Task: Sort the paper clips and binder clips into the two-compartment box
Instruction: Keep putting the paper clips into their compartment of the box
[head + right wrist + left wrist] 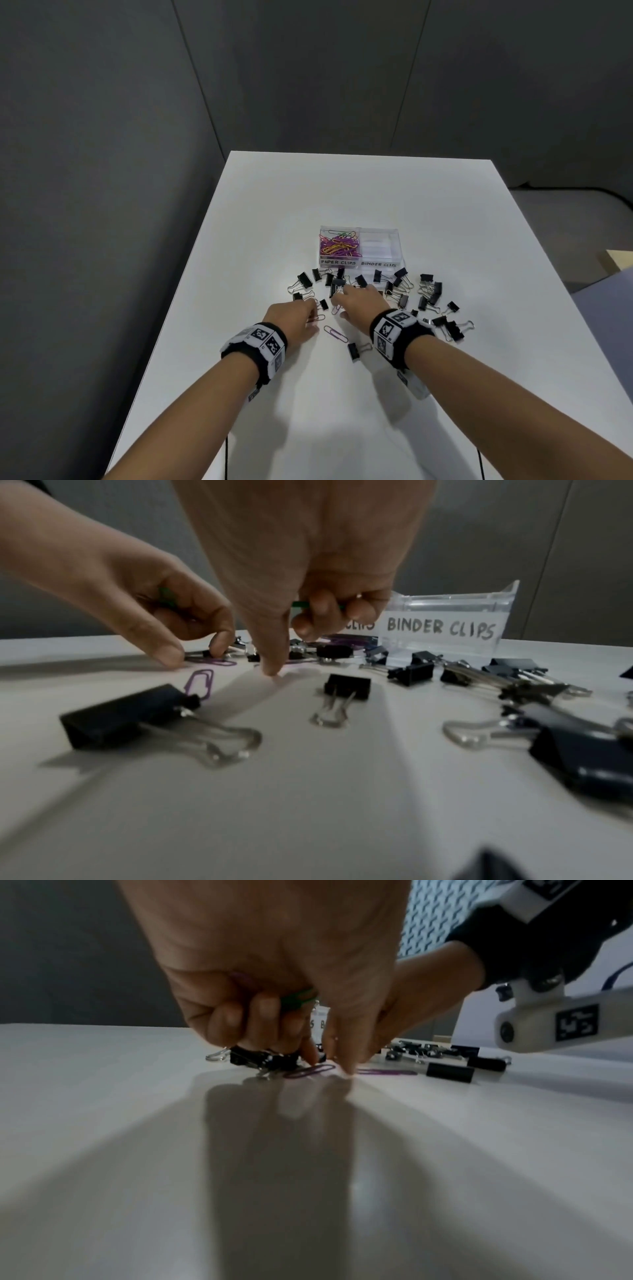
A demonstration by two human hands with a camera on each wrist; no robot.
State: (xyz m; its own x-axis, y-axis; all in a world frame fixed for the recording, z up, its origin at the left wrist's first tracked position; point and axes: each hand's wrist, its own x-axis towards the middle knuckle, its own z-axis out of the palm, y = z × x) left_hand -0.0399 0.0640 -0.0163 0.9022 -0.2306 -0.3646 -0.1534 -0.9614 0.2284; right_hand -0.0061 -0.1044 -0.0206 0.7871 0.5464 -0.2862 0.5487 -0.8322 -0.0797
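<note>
Head view: we're closing our left hand (295, 317), already clutching a green clip (298, 999), on the purple clip (310, 1071) under its fingertips; our right hand (360, 300), also pinching green, is reaching beside it.

Smooth white rectangular table (428, 212), set against dark grey panelled walls (102, 120). Black cables (226, 455) hung over near edge. Pale tan boxlike corner (620, 262) at far right.
</note>
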